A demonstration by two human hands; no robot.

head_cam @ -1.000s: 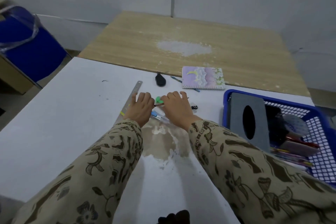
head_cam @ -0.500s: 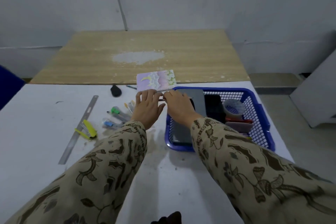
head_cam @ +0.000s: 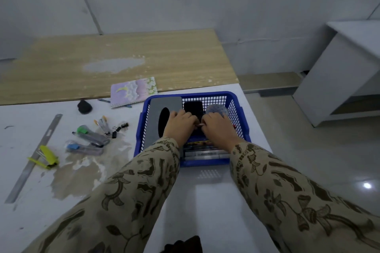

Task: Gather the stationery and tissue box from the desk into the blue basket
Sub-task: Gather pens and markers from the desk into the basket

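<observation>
The blue basket (head_cam: 189, 95) stands on the white desk, right of centre. Inside it lie a grey tissue box (head_cam: 156, 113) on the left, a black item, a tape roll (head_cam: 217, 109) and several pens along the near wall. My left hand (head_cam: 180, 125) and my right hand (head_cam: 218, 127) are both inside the basket with curled fingers. Together they pinch a small thin pen (head_cam: 200, 125) between them, mostly hidden. Left of the basket lie a pastel notebook (head_cam: 133, 91), a metal ruler (head_cam: 35, 156), a yellow stapler (head_cam: 46, 157), a green-capped tube (head_cam: 90, 134), a blue-capped tube (head_cam: 84, 149) and black binder clips (head_cam: 120, 128).
A black lump (head_cam: 84, 106) and a blue pen (head_cam: 103, 100) lie near the notebook. A wooden table (head_cam: 123, 55) adjoins the far edge of the desk. A white cabinet (head_cam: 339, 72) stands on the floor at the right. The desk's paint is worn near the tubes.
Both hands moved right from the pile of stationery, over the basket's rim and down into it, carrying the thin pen. My view swung right with them.
</observation>
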